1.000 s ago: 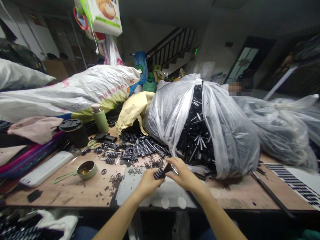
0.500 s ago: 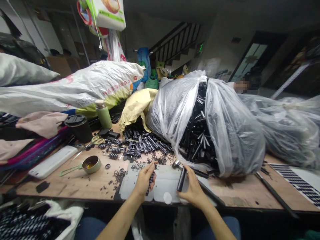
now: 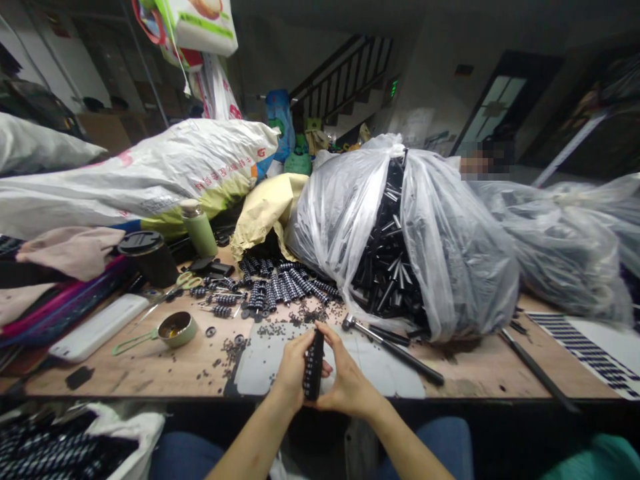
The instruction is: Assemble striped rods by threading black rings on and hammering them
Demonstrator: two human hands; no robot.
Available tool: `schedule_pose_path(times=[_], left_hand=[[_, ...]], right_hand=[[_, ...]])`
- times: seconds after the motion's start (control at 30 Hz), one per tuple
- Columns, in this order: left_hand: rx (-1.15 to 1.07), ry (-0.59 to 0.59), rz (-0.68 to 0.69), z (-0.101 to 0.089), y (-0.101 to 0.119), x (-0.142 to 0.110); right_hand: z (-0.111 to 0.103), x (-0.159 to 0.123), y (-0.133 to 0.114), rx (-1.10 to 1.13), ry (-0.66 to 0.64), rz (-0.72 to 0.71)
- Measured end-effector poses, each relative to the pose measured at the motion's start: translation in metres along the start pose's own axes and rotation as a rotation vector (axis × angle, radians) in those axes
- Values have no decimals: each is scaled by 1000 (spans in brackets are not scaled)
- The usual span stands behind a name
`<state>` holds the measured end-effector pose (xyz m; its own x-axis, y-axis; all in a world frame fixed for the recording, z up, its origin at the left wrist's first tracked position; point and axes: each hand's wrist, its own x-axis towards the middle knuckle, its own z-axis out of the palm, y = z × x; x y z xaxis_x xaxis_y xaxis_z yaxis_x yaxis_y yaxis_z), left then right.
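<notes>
Both my hands meet near the front edge of the wooden table (image 3: 165, 363), over a grey mat (image 3: 260, 363). My left hand (image 3: 293, 363) and my right hand (image 3: 345, 380) are closed together round one upright black tube with black and white ribbed rings (image 3: 313, 367). A metal hammer (image 3: 385, 340) lies on the mat just right of my hands. A pile of ribbed black and white pieces (image 3: 280, 287) lies beyond them. A big clear plastic bag of black tubes (image 3: 400, 247) stands behind at the right.
A green cup with a handle (image 3: 173, 329), scissors (image 3: 173, 287), a green bottle (image 3: 197, 227), a black lidded cup (image 3: 145, 257) and a white flat case (image 3: 97, 327) sit at the left. Large sacks (image 3: 140, 173) fill the back. A black rod (image 3: 535, 373) lies at the right.
My hands were apart, the left with a ribbed piece and the right with a black tube. They have come together on one piece. The hammer now lies on the mat.
</notes>
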<state>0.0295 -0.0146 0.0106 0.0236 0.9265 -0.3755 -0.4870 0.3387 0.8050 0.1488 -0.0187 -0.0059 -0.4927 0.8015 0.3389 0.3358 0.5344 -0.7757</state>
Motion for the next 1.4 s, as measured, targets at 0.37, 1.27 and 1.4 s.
schedule_pose_path(times=[0.37,1.27,1.4], left_hand=[[210,42,-161,6,-3,10],[1633,-413,994,-47,-42,20],[1800,-337,1015,-45,-32,12]], right_hand=[[15,-13,14,234,98,152],[-53,-35,55,-924,185,551],[-73,-35,53,-1017,110,589]])
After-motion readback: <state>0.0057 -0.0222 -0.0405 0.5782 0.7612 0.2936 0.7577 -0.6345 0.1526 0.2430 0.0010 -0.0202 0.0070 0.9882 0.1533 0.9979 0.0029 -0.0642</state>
